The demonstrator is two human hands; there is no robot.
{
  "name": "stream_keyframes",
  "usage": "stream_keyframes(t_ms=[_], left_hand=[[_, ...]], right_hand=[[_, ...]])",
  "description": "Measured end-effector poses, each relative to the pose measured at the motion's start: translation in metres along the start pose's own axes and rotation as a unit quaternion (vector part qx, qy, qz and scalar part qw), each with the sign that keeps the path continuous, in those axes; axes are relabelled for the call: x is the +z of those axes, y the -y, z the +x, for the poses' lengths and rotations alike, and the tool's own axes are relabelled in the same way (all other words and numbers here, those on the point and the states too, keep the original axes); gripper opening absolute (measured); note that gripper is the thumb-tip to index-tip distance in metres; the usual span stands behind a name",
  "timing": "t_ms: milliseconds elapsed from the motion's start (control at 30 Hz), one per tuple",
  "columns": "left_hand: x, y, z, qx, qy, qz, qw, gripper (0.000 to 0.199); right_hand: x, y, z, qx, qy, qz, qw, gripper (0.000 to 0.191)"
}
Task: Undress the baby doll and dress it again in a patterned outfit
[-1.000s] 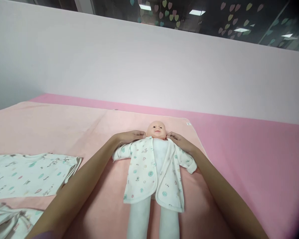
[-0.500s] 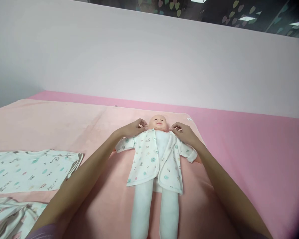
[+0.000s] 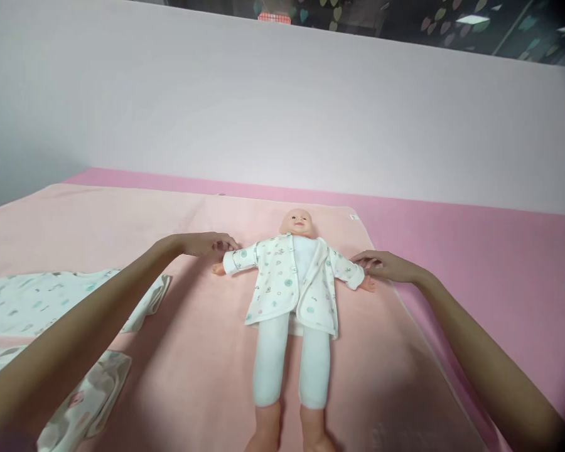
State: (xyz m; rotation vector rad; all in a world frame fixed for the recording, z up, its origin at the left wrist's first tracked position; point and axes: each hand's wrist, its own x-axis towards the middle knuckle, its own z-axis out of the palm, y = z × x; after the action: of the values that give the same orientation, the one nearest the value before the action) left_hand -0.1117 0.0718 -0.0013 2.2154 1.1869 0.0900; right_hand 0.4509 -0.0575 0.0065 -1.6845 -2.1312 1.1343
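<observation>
Here a baby doll (image 3: 292,276) lies on its back in the middle of a peach blanket (image 3: 207,376), head toward the far wall, arms spread out to either side and legs pointing toward the camera. It wears a white printed jacket (image 3: 282,285) that hangs unfastened down the front, showing the white cloth body underneath. The left hand (image 3: 207,243) reaches to the cuff of the sleeve on the viewer's left, fingers curled at the cloth just above the doll's small hand; whether its grip has actually closed on the cuff cannot be told. The right hand (image 3: 386,266) meets the opposite cuff, fingertips touching the sleeve end, and its grip is likewise unclear. Well apart, at the blanket's left edge, lie a flat printed garment (image 3: 23,301) and, nearer the camera, a second crumpled one (image 3: 91,395). The blanket covers a pink bed (image 3: 475,263) set against a pale wall (image 3: 282,107).
</observation>
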Motion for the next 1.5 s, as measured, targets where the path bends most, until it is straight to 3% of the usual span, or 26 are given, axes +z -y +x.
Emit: stream_keyframes(t_ms=[167, 300, 400, 500, 600, 700, 767, 867, 967, 1100, 1233, 1367, 1500], left_hand=[[0.018, -0.011, -0.004, -0.007, -0.044, -0.096, 0.994, 0.050], [0.022, -0.010, -0.023, -0.032, -0.109, -0.035, 0.993, 0.042], [0.020, -0.004, -0.035, -0.016, -0.158, 0.045, 0.986, 0.041], [0.021, -0.001, -0.041, -0.016, -0.171, 0.077, 0.982, 0.041], [0.029, -0.007, -0.051, -0.043, -0.221, 0.061, 0.972, 0.044], [0.047, -0.025, -0.072, -0.088, -0.311, 0.052, 0.945, 0.045], [0.062, -0.042, -0.088, -0.095, -0.326, 0.067, 0.938, 0.042], [0.085, -0.067, -0.100, -0.090, -0.307, 0.070, 0.945, 0.041], [0.102, -0.080, -0.097, -0.125, -0.326, -0.001, 0.937, 0.042], [0.112, -0.078, -0.085, -0.143, -0.380, -0.124, 0.905, 0.038], [0.114, -0.071, -0.079, -0.088, -0.402, -0.166, 0.896, 0.038], [0.117, -0.065, -0.076, -0.043, -0.392, -0.221, 0.892, 0.039], [0.120, -0.060, -0.075, -0.064, -0.375, -0.235, 0.894, 0.037]], right_hand=[[0.031, 0.004, 0.013, -0.063, -0.058, 0.042, 0.995, 0.035], [0.039, -0.013, 0.014, -0.098, -0.204, -0.028, 0.974, 0.035], [0.036, -0.026, 0.009, -0.090, -0.294, -0.125, 0.943, 0.034], [0.040, -0.025, 0.002, -0.091, -0.309, -0.175, 0.931, 0.040], [0.058, -0.012, -0.012, -0.091, -0.360, -0.167, 0.913, 0.046], [0.083, 0.006, -0.034, -0.022, -0.435, -0.136, 0.890, 0.032], [0.100, 0.017, -0.046, 0.038, -0.426, -0.118, 0.896, 0.026], [0.123, 0.026, -0.050, 0.068, -0.385, -0.076, 0.917, 0.036], [0.137, 0.027, -0.039, 0.080, -0.414, -0.024, 0.906, 0.038], [0.142, 0.021, -0.025, 0.100, -0.465, 0.008, 0.879, 0.038], [0.142, 0.021, -0.020, 0.082, -0.481, 0.041, 0.872, 0.039], [0.138, 0.025, -0.024, 0.049, -0.480, 0.100, 0.870, 0.033], [0.130, 0.016, -0.029, 0.045, -0.459, 0.089, 0.883, 0.030]])
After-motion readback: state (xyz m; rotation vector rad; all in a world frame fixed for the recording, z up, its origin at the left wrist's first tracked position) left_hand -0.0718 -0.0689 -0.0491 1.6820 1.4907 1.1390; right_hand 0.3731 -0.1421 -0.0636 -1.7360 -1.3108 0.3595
